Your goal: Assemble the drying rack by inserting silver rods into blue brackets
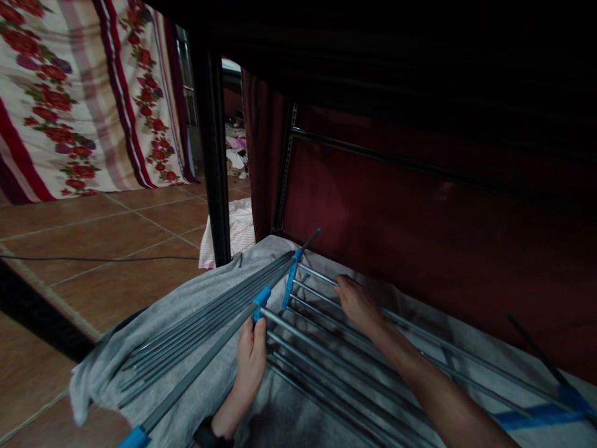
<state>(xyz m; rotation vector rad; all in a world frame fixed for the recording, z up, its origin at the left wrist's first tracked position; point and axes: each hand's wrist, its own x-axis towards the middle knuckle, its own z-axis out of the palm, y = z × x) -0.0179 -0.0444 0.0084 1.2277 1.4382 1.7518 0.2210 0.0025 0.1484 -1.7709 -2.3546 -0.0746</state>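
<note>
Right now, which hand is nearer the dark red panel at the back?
Right. The right hand grips a rod in front of the panel; the left hand is farther from it, at a blue connector.

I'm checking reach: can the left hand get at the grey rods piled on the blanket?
Probably yes: the left hand looks close to the piled rods, though a grey pole lies between them.

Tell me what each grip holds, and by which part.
A grey rack: the left grip has its nearer blue bracket, the right grip its farthest rod, near another blue bracket.
</note>
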